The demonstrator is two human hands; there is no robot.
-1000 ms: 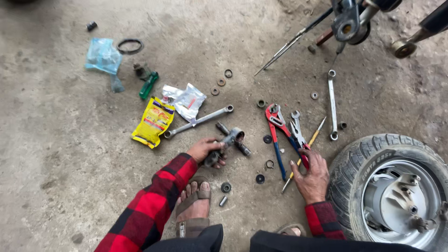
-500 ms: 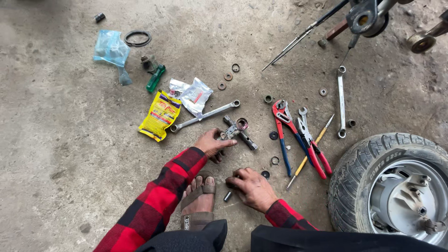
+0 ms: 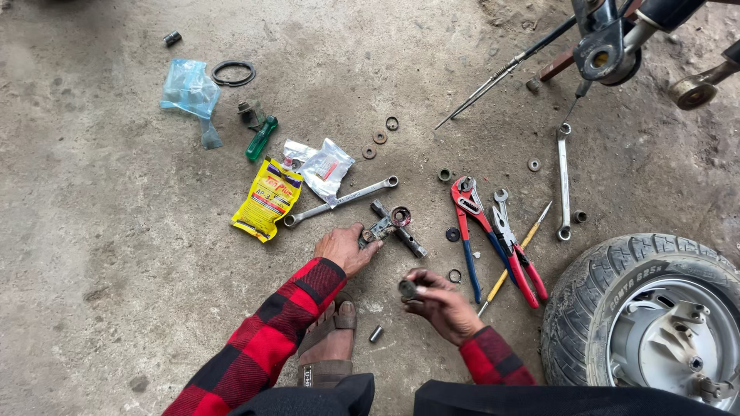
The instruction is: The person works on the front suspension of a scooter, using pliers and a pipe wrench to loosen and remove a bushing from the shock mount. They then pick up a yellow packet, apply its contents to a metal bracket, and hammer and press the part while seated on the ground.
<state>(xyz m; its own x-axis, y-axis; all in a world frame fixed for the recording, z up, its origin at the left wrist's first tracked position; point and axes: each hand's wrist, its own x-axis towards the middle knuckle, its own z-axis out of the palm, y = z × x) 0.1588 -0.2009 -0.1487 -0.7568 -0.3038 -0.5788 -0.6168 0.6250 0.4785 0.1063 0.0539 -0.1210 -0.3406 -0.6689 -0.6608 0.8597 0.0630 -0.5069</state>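
Observation:
My left hand rests on the concrete floor with its fingers on one end of a greasy metal cross-shaped part. My right hand hovers near my knee and pinches a small dark round piece between thumb and fingers. A short metal sleeve lies beside my sandalled foot. Both sleeves are red and black plaid.
A ring spanner, a yellow packet and a clear packet lie ahead. Red-handled pliers, second pliers, a screwdriver and a long spanner lie right. A tyre with wheel sits at bottom right. Washers are scattered about.
My right hand came back from the pliers toward my body and now holds a small dark piece. My left hand stays on the cross-shaped part.

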